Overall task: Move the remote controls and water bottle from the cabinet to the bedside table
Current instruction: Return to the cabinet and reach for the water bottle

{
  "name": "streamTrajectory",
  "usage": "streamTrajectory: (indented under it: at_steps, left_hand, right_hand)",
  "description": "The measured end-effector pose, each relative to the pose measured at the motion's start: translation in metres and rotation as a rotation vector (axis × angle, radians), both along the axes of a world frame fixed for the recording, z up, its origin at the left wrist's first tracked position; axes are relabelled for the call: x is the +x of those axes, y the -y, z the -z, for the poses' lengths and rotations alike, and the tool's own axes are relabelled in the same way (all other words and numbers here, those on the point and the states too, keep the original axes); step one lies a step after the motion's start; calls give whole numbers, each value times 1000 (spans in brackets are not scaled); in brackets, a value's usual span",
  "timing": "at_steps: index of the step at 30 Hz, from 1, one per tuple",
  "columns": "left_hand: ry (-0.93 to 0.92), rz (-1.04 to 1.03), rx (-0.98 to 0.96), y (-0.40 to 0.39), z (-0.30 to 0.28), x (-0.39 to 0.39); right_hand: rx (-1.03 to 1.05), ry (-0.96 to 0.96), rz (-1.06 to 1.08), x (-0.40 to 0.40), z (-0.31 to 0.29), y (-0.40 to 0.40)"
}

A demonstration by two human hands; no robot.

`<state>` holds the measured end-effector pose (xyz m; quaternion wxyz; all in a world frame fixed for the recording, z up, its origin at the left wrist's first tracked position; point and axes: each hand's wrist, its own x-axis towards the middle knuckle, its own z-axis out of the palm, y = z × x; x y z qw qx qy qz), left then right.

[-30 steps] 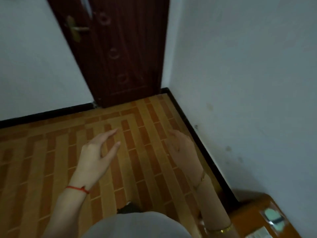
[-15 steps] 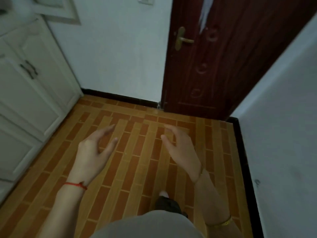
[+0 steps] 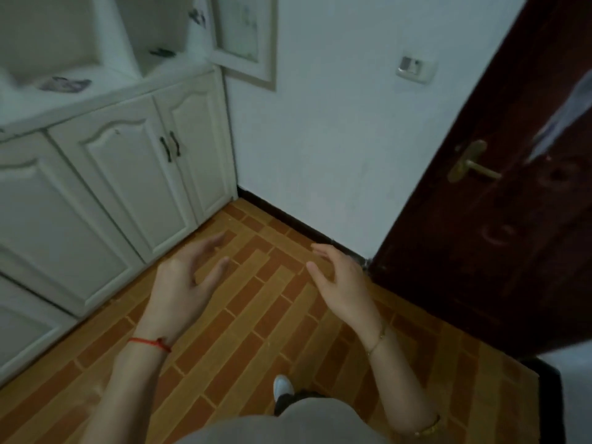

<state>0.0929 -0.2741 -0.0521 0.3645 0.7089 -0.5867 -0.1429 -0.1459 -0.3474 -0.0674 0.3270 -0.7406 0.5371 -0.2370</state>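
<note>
A white cabinet [image 3: 128,161] with panelled doors stands at the left, with open shelf niches above its counter. Dark blurred items lie there: one flat on the counter [image 3: 65,83], another in the niche [image 3: 162,53]; I cannot tell what they are. No water bottle is visible. My left hand [image 3: 185,280], with a red string at the wrist, hovers over the floor near the cabinet's lower doors, fingers apart and empty. My right hand [image 3: 339,280], with a gold bracelet, is beside it, also spread and empty.
Brown brick-pattern floor [image 3: 256,315] runs ahead to a white wall with a black skirting. A dark wooden door [image 3: 512,203] with a brass handle stands at the right. A wall switch [image 3: 415,69] and a framed panel [image 3: 243,36] hang on the wall. My shoe [image 3: 283,387] shows below.
The view has swung left, from the right wall and orange bedside table past the door to the white cabinet. Both hands stay raised, spread and empty.
</note>
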Motion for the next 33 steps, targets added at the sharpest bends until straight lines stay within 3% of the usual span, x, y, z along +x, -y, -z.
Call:
streamTrajectory:
  at_steps: [11,20,33]
  left_hand:
    - [-11,-195,15,140,-13,47]
    - [-30,-225,28,257,10,119]
    - [39,-238,-73,459,-32,255]
  right_hand:
    - [-29,11,-228,80,-6,197]
    - [17,31,-256,156,20,317]
    - [-105,112,-261,305,-23,523]
